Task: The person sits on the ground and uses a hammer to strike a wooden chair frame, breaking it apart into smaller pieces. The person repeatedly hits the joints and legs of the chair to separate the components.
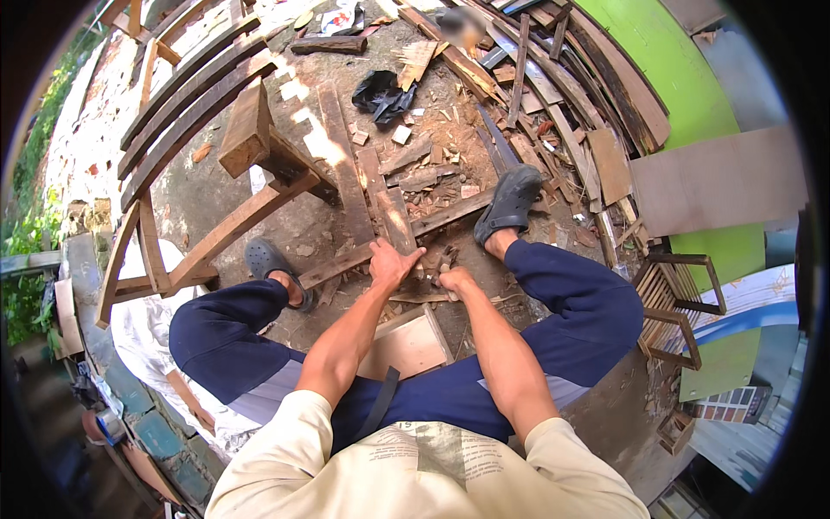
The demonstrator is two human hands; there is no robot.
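Observation:
My left hand [393, 263] grips the near end of a short wooden plank [397, 216], its thumb stretched out to the right. That plank lies across a long wooden batten [346, 261], which runs slantwise between my feet. Just to the right, my right hand [455, 279] is closed round a small tool [445, 258] with a dark head. Its handle is hidden by my fingers, so I cannot make out its exact kind. My right shoe [510, 201] is at the batten's far right end. Between my legs is a pale wooden block or box [406, 342] under me.
A wooden frame with curved slats [194, 112] stands at left. Beyond my hands lie wood scraps [419, 177] and a black plastic bag [383, 95]. Long boards [596, 95] are piled at far right, near a small slatted wooden piece [670, 303]. White cloth [143, 320] lies at left.

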